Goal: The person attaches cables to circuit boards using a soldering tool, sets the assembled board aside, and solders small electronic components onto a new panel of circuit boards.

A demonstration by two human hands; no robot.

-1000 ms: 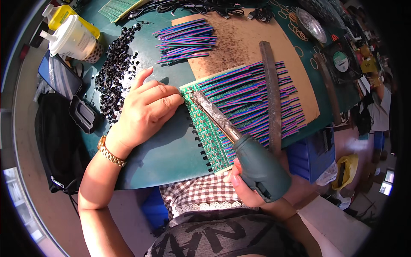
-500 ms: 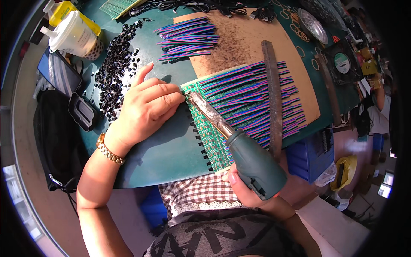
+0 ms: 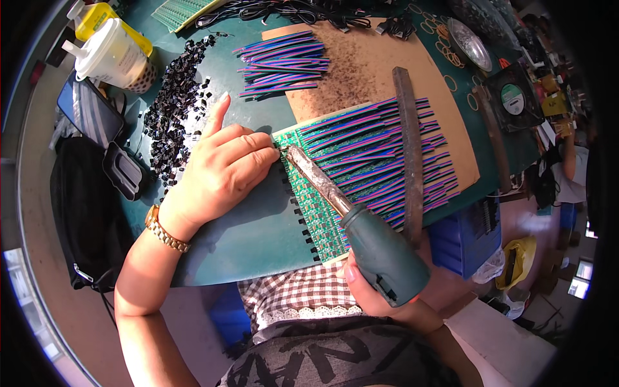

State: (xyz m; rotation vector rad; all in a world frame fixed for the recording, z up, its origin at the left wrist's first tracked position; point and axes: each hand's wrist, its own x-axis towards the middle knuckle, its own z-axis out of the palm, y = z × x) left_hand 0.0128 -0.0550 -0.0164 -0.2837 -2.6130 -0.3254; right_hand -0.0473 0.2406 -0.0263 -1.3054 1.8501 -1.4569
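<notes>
My left hand (image 3: 229, 164) is closed in a pinch at the upper left corner of a green circuit board panel (image 3: 316, 216), one finger raised; whatever sits between the fingertips is hidden. A soldering iron (image 3: 383, 251) with a dark green handle is in my right hand (image 3: 371, 290), which grips it from below. Its metal tip reaches the panel just right of my left fingertips. Small black connectors (image 3: 300, 222) stick out along the panel's left edge. Blue, pink and black wires (image 3: 380, 145) extend from the panel toward the right, with a metal bar (image 3: 411, 148) lying across them.
Loose black connectors (image 3: 171, 113) lie in a heap left of the panel. Beyond it is a bundle of cut wires (image 3: 284, 64) beside stained cardboard (image 3: 348, 58). A drink cup (image 3: 119, 58) and a phone (image 3: 90, 109) stand far left; a blue crate (image 3: 464, 238) is at right.
The iron's tip has shifted slightly right, away from my left fingertips. My left hand stays at the same corner, its raised finger a little more upright.
</notes>
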